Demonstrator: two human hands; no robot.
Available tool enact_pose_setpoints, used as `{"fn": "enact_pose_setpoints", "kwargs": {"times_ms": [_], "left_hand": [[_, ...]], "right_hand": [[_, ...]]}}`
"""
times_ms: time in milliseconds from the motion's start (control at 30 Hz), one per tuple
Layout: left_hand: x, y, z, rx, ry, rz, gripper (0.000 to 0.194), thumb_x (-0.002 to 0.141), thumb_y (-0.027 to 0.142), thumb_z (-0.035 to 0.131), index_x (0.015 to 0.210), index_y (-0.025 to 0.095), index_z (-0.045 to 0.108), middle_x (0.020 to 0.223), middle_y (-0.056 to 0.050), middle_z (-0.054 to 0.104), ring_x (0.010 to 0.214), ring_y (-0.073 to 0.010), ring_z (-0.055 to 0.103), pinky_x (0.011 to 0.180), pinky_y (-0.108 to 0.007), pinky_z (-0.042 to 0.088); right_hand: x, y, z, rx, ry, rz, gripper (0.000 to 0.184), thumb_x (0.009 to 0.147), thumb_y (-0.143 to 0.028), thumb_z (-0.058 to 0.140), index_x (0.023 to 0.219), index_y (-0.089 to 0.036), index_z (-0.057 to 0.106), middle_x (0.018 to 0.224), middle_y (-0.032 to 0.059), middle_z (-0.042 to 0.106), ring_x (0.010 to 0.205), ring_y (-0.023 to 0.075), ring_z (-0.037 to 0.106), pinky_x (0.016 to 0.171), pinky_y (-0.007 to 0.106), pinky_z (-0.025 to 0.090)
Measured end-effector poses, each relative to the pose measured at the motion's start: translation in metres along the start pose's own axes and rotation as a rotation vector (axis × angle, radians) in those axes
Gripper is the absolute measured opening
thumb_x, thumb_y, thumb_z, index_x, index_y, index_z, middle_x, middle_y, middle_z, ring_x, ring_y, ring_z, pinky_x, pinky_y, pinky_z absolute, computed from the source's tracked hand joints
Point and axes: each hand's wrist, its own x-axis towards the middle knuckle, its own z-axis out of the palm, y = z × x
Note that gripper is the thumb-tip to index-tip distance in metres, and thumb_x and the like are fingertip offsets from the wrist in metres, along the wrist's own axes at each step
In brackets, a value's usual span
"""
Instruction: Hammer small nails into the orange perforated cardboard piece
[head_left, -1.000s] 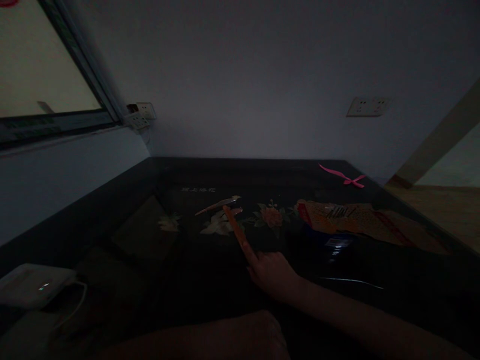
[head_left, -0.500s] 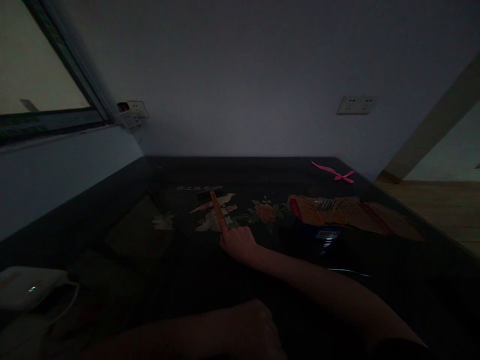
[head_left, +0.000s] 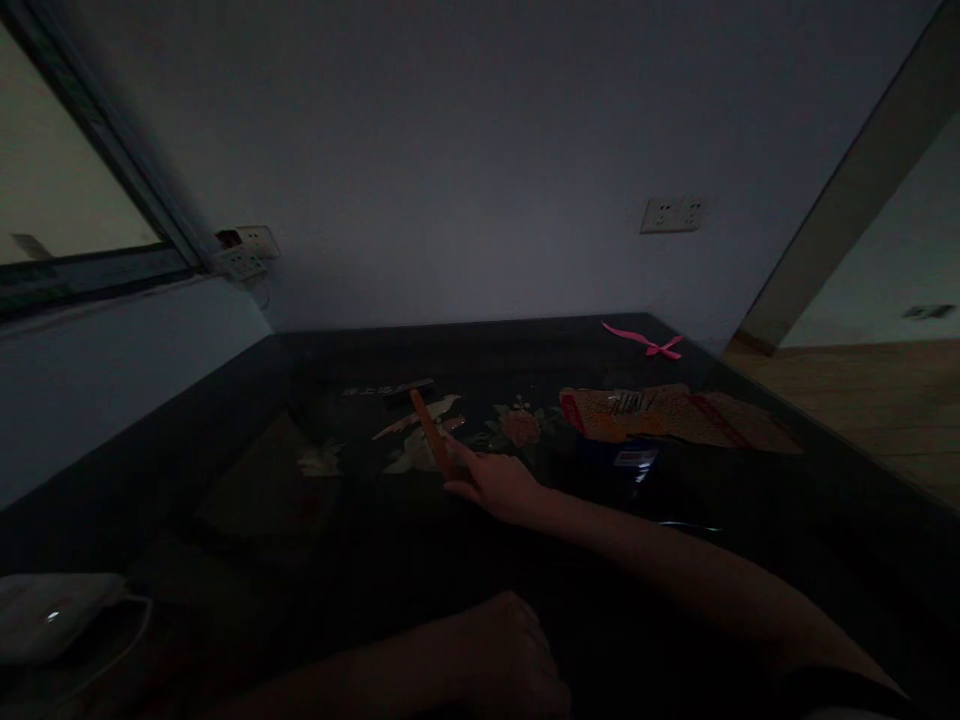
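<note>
My right hand [head_left: 499, 482] reaches over the dark table with thumb and forefinger on either side of the near end of an orange-brown stick-like handle [head_left: 431, 430]. The handle slants away to the upper left. A thin dark bar [head_left: 421, 385] lies across its far tip; the dimness hides whether the two are joined. Below the handle are printed flowers and a bird on the tabletop. My left hand [head_left: 517, 655] rests low in the middle, fingers curled into a fist; no object shows in it.
A patterned orange-and-red packet [head_left: 637, 412] lies at the right above a dark blue shiny thing [head_left: 607, 452]. Behind it is a pink ribbon [head_left: 652, 347]. A white device with a cord [head_left: 56, 610] sits at the left front. Walls border the table's back and left.
My right hand's fingers have shifted: the thumb and forefinger now spread around the handle's near end, where before the hand was more closed. The view has tilted slightly. My left fist stays put.
</note>
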Motion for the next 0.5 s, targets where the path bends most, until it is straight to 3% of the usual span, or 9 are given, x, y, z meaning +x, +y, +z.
{"fn": "enact_pose_setpoints", "kwargs": {"times_ms": [100,167,233,333,433,500], "left_hand": [[-0.004,-0.001,0.000,0.012,-0.006,0.006,0.025,0.083,0.037,0.064,0.065,0.020,0.058,0.057,0.005,0.063,0.054,-0.0116,0.056,0.047,-0.028,0.034],[-0.007,-0.003,0.002,0.023,0.015,0.035,0.020,0.081,0.030,0.066,0.067,0.020,0.056,0.057,0.006,0.062,0.054,-0.0116,0.054,0.047,-0.028,0.033],[-0.008,-0.004,0.004,0.020,0.060,0.064,0.017,0.079,0.025,0.068,0.068,0.019,0.055,0.057,0.006,0.060,0.053,-0.0111,0.053,0.047,-0.027,0.032],[-0.007,-0.004,0.005,-0.003,0.116,0.075,0.023,0.081,0.029,0.067,0.065,0.019,0.053,0.053,0.006,0.058,0.052,-0.0102,0.052,0.047,-0.027,0.032],[-0.004,-0.001,0.003,-0.007,0.143,0.040,0.033,0.082,0.034,0.066,0.058,0.018,0.051,0.050,0.006,0.056,0.049,-0.0091,0.051,0.046,-0.028,0.031],[-0.003,0.001,0.002,0.004,0.143,0.011,0.037,0.081,0.036,0.066,0.055,0.018,0.049,0.048,0.006,0.056,0.048,-0.0090,0.050,0.046,-0.028,0.030]], "right_hand": [[-0.046,0.021,-0.025,0.061,0.063,-0.073,0.037,0.093,-0.038,0.055,0.125,-0.019,0.053,0.103,0.0052,0.066,0.083,0.0178,0.066,0.072,0.036,0.055],[-0.078,0.042,-0.044,0.060,0.144,-0.045,0.027,0.092,-0.031,0.056,0.117,-0.019,0.058,0.095,0.0026,0.066,0.076,0.0150,0.065,0.067,0.032,0.054],[-0.105,0.071,-0.066,0.012,0.274,0.066,0.022,0.094,-0.029,0.050,0.110,-0.018,0.062,0.093,0.0049,0.066,0.078,0.0166,0.064,0.069,0.032,0.053],[-0.129,0.129,-0.101,-0.109,0.446,0.273,0.034,0.096,-0.035,0.039,0.113,-0.012,0.058,0.102,0.0146,0.063,0.094,0.0273,0.062,0.080,0.045,0.050],[-0.134,0.185,-0.125,-0.182,0.368,0.330,0.058,0.084,-0.046,0.059,0.130,-0.014,0.046,0.128,0.0173,0.053,0.116,0.0334,0.052,0.090,0.053,0.045],[-0.128,0.212,-0.133,-0.216,0.226,0.311,0.078,0.074,-0.051,0.069,0.138,-0.017,0.040,0.143,0.0173,0.041,0.130,0.0377,0.037,0.102,0.060,0.031]]}}
